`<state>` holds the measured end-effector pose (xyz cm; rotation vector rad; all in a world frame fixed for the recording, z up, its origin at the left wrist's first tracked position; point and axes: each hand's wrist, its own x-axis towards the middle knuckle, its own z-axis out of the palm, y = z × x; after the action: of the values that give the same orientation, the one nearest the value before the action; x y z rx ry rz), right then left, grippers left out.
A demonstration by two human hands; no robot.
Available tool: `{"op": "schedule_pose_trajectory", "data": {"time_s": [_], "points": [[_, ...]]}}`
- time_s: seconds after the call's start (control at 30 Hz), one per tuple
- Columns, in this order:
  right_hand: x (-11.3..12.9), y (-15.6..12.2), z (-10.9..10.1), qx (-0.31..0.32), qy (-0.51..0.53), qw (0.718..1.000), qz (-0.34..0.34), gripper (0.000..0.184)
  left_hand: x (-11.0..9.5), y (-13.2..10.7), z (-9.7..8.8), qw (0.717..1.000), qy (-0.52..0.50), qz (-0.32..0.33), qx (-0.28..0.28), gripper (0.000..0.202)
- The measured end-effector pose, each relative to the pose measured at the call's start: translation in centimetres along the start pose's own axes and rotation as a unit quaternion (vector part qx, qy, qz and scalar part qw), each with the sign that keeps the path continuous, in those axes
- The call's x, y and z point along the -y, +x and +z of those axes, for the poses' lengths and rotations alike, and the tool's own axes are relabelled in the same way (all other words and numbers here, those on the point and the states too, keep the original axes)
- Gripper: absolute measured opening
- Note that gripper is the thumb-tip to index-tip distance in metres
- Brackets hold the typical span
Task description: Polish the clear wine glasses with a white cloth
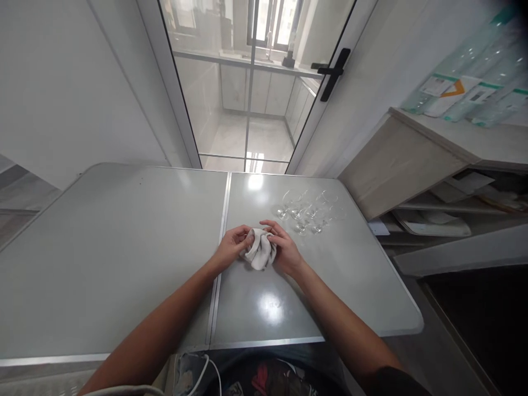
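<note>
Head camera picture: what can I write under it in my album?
Left hand and right hand hold a white cloth near clear glasses on a shiny table.

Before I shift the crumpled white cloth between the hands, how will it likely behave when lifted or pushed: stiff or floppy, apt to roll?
The crumpled white cloth will probably flop, since it bunches into soft folds between the left hand and right hand. Its uneven outline should make rolling unlikely; whether the folds hide anything is unclear.
</note>
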<state>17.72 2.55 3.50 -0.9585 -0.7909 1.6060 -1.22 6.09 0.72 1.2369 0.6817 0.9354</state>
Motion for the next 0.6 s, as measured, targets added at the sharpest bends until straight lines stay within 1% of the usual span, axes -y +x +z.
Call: {"op": "schedule_pose_trajectory", "data": {"time_s": [0.03,0.1,0.17,0.23,0.33,0.4,0.47,0.53,0.6], "points": [[-0.3,0.3,-0.2,-0.008,0.021,1.000,0.001,0.035,0.1,0.1,-0.2,0.999,0.002,-0.003,-0.039,0.034],[-0.7,0.3,-0.5,0.000,0.050,0.999,0.007,0.027,0.3,0.3,-0.4,0.995,-0.010,-0.004,-0.101,0.033],[-1.1,0.2,-0.7,0.028,0.059,0.998,0.007,0.020,0.3,0.5,-0.4,0.990,-0.048,-0.012,-0.135,0.034],[-1.5,0.1,-0.8,0.044,0.042,0.998,-0.016,0.018,0.3,0.5,-0.3,0.982,-0.094,-0.029,-0.159,0.035],[-2.2,0.3,-1.1,0.035,-0.009,0.998,-0.058,0.029,0.2,0.6,-0.4,0.972,-0.135,-0.055,-0.185,0.035],[-2.5,0.6,-1.5,0.017,-0.026,0.997,-0.073,0.029,0.2,0.7,-0.6,0.966,-0.141,-0.060,-0.208,0.035],[-2.7,0.8,-1.9,-0.009,-0.019,0.996,-0.091,0.028,0.2,0.8,-0.9,0.961,-0.133,-0.055,-0.235,0.034],[-2.7,1.0,-2.2,-0.029,-0.005,0.994,-0.106,0.039,0.3,0.9,-1.2,0.960,-0.113,-0.043,-0.254,0.034],[-2.6,1.0,-2.3,-0.036,-0.002,0.993,-0.112,0.051,0.3,0.9,-1.3,0.962,-0.098,-0.035,-0.252,0.038]]}}
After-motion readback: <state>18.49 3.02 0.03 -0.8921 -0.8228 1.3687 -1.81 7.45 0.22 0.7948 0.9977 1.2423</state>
